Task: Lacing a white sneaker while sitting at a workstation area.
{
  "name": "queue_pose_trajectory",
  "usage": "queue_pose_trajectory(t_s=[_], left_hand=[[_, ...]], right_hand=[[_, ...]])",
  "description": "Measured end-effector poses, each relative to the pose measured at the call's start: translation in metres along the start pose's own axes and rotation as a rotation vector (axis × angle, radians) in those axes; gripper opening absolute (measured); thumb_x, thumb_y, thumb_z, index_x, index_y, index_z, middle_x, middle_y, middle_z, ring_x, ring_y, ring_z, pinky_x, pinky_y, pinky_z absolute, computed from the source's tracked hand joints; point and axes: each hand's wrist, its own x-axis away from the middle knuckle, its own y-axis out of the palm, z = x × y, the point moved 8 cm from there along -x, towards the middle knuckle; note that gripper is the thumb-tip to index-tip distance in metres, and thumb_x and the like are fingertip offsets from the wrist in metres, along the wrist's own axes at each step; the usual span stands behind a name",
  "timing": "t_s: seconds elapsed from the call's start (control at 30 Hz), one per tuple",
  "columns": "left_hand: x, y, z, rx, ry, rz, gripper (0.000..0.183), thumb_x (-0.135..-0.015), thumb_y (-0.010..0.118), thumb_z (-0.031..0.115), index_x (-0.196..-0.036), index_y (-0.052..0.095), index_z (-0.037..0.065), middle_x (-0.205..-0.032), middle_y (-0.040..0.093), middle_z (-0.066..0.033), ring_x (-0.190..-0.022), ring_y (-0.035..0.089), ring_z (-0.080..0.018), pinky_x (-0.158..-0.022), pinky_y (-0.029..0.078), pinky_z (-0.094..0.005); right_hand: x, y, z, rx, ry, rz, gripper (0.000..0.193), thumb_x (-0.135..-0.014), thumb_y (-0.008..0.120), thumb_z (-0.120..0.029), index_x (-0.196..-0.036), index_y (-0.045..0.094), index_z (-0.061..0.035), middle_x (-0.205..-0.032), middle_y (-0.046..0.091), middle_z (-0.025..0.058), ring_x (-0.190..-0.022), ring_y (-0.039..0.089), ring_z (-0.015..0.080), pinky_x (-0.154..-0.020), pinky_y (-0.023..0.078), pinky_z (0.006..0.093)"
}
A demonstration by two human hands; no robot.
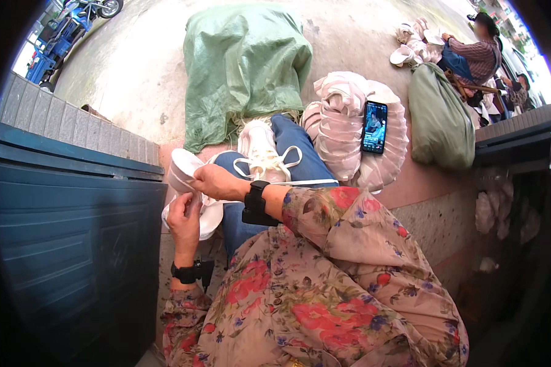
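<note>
At the left of my lap, my right hand is closed on the edge of a curved white shoe piece. Just below it, my left hand has bent fingers pinched at the lower side of the same piece; the fingertips are partly hidden. Another white shoe piece lies under and beside my hands. A white shoe upper rests on my jeans, toe away from me. Its pale laces hang in loose loops, and one end stretches right across my thigh.
A green woven sack lies ahead of my knees. To the right, a bundle of white shoe pieces carries a lit phone. Beyond are a full green sack and a seated person. A blue door panel borders my left.
</note>
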Motion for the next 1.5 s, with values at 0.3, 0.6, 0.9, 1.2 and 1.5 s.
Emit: queue_pose_trajectory(t_s=[0.3, 0.6, 0.9, 1.2, 1.5], left_hand=[[-0.005, -0.124, -0.156, -0.801, -0.443, 0.366, 0.048, -0.063, 0.064, 0.004, -0.109, 0.051, 0.004, -0.105, 0.052, -0.0191, -0.095, 0.051, -0.0338, -0.085, 0.04, -0.0401], [0.026, -0.055, -0.094, 0.046, -0.33, 0.337, 0.028, -0.073, 0.051, -0.004, -0.099, 0.057, 0.0, -0.092, 0.054, -0.0081, -0.073, 0.057, -0.0158, -0.065, 0.048, -0.0289], [0.018, 0.056, -0.129, 0.814, -0.537, 0.117, 0.022, -0.088, 0.05, 0.016, -0.1, 0.057, -0.001, -0.086, 0.059, -0.0027, -0.077, 0.054, -0.0086, -0.068, 0.043, -0.0208], [-0.007, 0.004, -0.111, 0.037, -0.155, 0.11, 0.024, -0.085, 0.055, 0.021, -0.081, 0.061, -0.002, -0.062, 0.054, -0.0032, -0.058, 0.05, -0.0102, -0.056, 0.042, -0.0261], [-0.003, 0.034, 0.052, 0.163, 0.108, -0.46, 0.032, -0.077, 0.063, 0.012, -0.106, 0.054, 0.003, -0.093, 0.056, -0.0082, -0.081, 0.055, -0.015, -0.067, 0.045, -0.0262]], right_hand=[[0.048, -0.022, -0.072, 0.032, -0.339, 0.208, 0.019, -0.081, 0.053, -0.016, -0.075, 0.051, 0.0011, -0.067, 0.053, 0.0227, -0.067, 0.053, 0.0389, -0.06, 0.042, 0.0422], [0.066, -0.049, 0.025, -0.351, 0.066, 0.268, 0.016, -0.087, 0.054, -0.02, -0.084, 0.058, -0.0045, -0.057, 0.047, -0.0039, -0.045, 0.04, 0.0045, -0.04, 0.033, 0.0209], [0.087, -0.056, 0.032, -0.65, 0.201, 0.197, 0.021, -0.088, 0.054, -0.023, -0.085, 0.057, -0.0021, -0.064, 0.049, -0.0036, -0.046, 0.043, 0.0038, -0.041, 0.037, 0.0187], [0.088, -0.064, 0.044, -0.944, 0.226, 0.253, 0.023, -0.091, 0.045, -0.019, -0.102, 0.054, -0.0011, -0.094, 0.06, 0.0046, -0.082, 0.059, 0.012, -0.074, 0.048, 0.0276], [0.08, -0.132, 0.114, -1.357, 0.121, 0.115, 0.028, -0.091, 0.042, -0.013, -0.116, 0.045, -0.0003, -0.111, 0.056, 0.0101, -0.099, 0.056, 0.0198, -0.089, 0.045, 0.0339]])
